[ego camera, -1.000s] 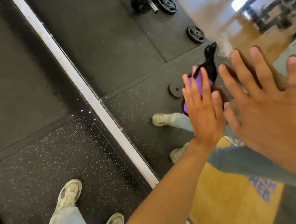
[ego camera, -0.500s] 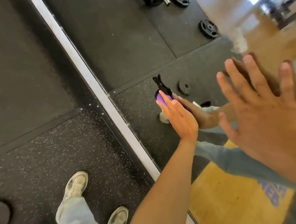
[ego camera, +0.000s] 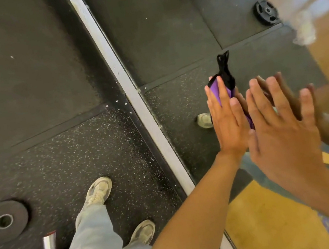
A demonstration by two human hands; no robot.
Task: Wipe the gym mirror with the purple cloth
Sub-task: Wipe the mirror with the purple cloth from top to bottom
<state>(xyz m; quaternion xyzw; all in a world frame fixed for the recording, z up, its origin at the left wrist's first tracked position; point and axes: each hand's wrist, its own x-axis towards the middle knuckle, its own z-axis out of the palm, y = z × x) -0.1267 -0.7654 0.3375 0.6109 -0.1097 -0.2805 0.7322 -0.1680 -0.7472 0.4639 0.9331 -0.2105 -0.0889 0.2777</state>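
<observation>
Two hands up against the gym mirror (ego camera: 167, 38), both flat. Left hand (ego camera: 228, 123) has fingers straight and together, pressing the purple cloth (ego camera: 216, 93) onto the glass; the cloth shows only as a purple strip between and above the fingers, plus a sliver at the thumb side. Black strap or trim (ego camera: 226, 70) sticks up past the cloth's top edge; can't tell whether it's part of the cloth or its reflection. Right hand (ego camera: 282, 134) is spread wide, fingers straight and apart, holding nothing, palm toward the glass just right of the left hand. Can't tell if the palm fully touches; the fingertips meet their reflection.

Cloth sits low on the mirror, right of the metal frame strip (ego camera: 134, 99) that runs diagonally across the view.

Floor (ego camera: 24, 81) is dark speckled rubber matting. Person stands close to the frame in pale trousers (ego camera: 91, 241) and off-white trainers (ego camera: 99, 191). Weight plate (ego camera: 4, 220) lies flat on the floor at left, with a chrome bar end (ego camera: 49, 248) near it, blurred.

Reflected in the mirror: more plates (ego camera: 266, 12) on the mat, a wood floor at upper right, and a yellow shirt with blue print at the bottom. White smear or foam patch (ego camera: 303, 29) on the glass above the right hand, well apart from the cloth.
</observation>
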